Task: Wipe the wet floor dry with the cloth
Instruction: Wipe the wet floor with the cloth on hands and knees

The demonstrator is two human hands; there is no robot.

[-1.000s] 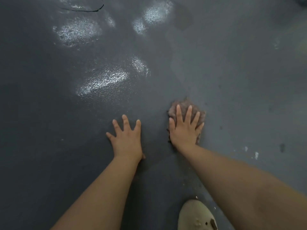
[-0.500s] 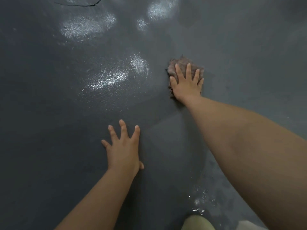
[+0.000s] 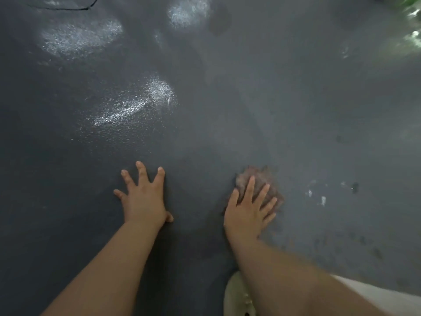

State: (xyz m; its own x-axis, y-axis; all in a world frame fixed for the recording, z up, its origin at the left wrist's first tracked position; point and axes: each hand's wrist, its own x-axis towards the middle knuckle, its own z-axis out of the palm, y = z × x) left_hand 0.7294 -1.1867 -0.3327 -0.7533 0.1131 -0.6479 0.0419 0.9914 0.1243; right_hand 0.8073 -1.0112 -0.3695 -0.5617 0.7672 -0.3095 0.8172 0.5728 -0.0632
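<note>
Cloth flat under my right hand, floor not dry yet

Fingers are straight and spread, palm pressing down, so nothing's pinched or curled around it; it's bunched between my hand and the floor, poking out past my fingertips. Looks soft, floppy and probably soaked by now, so I'd guess it's heavier than it looks and slides easily on the wet. Best handled with a flat palm in the middle so the edges don't fold under. Arm comes in from lower right, wrist low. My left hand is planted flat on the bare floor just beside it, fingers splayed, holding nothing, bracing me. Shiny wet patches ahead to the left are untouched. My shoe is down by my right arm.
</note>
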